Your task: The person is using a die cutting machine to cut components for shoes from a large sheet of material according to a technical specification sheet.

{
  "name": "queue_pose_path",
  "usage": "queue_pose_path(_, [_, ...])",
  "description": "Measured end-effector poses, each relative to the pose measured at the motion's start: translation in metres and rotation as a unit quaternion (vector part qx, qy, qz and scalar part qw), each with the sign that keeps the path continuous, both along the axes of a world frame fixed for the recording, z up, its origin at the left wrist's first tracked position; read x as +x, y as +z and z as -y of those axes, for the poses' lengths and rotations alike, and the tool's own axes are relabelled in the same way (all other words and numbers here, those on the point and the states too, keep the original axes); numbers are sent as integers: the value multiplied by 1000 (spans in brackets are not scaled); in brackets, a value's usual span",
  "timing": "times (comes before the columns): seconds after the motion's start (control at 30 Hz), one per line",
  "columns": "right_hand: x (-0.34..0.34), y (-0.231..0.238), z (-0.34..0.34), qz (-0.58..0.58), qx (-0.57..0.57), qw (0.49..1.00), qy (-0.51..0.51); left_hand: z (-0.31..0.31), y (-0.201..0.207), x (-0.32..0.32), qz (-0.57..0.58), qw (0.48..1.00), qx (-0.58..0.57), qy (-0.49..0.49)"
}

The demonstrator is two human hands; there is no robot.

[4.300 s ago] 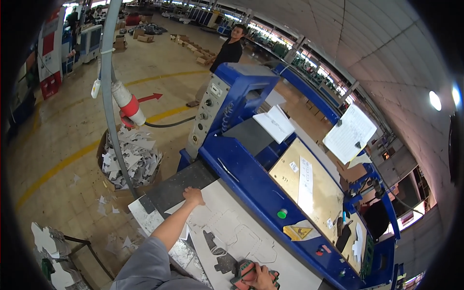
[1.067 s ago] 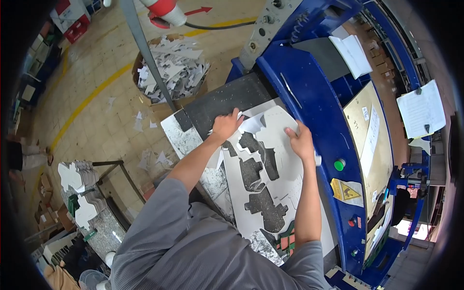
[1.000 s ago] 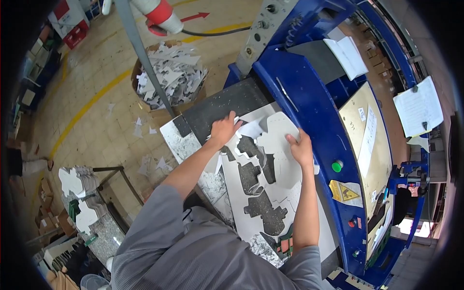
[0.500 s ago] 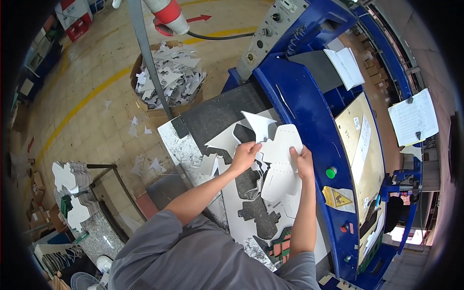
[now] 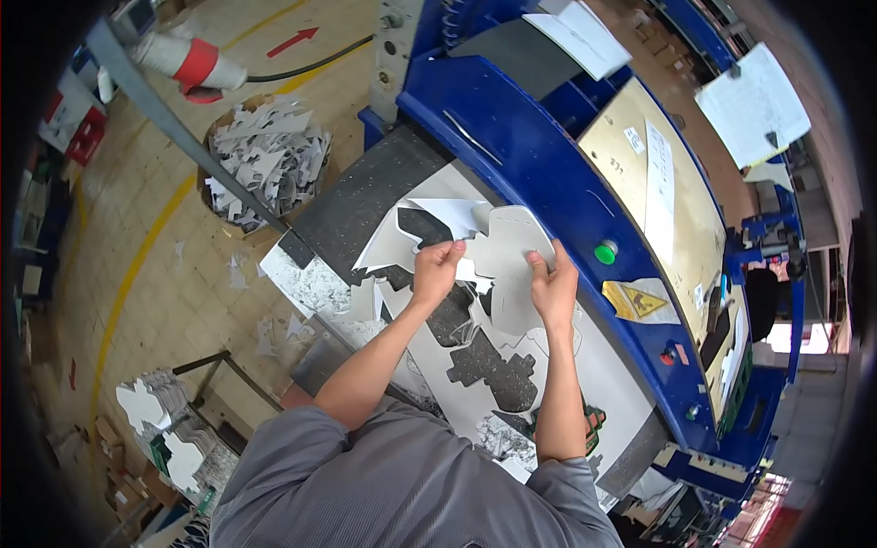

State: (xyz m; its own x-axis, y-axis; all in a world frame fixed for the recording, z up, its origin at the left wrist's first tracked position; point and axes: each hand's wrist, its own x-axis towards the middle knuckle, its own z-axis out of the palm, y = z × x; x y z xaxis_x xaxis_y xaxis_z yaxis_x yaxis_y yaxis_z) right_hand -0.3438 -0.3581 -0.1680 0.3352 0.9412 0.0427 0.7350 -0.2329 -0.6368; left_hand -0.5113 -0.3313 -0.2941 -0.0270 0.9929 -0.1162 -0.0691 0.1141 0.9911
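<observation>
My right hand (image 5: 554, 290) grips the right edge of a white die-cut cardboard blank (image 5: 508, 247), thumb on top. My left hand (image 5: 437, 271) is closed in a pinch at the blank's left side, where white waste cardboard (image 5: 448, 214) meets it. The blank is raised a little over a large white cardboard sheet (image 5: 607, 379) with shaped cut-outs, through which a dark surface shows. Narrow offcut strips (image 5: 466, 321) hang between the hands. Near my right forearm lies a cutting die (image 5: 594, 427) with green and red parts, partly hidden by the arm.
A blue press (image 5: 557, 196) with a green button (image 5: 606, 252) stands along the right. Beyond the black bed (image 5: 352, 205), a carton (image 5: 324, 183) is heaped with white offcuts. A grey metal bar (image 5: 183, 128) crosses at left. Stacked blanks (image 5: 142, 402) are at lower left.
The view has turned and shifted to the right. The waste cardboard by my left hand, which stood up before, now lies lower and flatter. Both hands keep their hold.
</observation>
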Motion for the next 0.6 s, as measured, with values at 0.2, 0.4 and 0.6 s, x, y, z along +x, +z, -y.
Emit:
queue_pose_path(0.2, [35,-24,-11,-98,41,994,25,-11,1,-14,128,986,-14,-106])
queue_pose_path(0.4, [19,-31,3,-189,60,980,16,-3,14,-14,154,978,-126,-66])
queue_pose_path(0.6, [6,-26,7,-121,56,991,10,-6,-4,-1,-54,998,-27,-1])
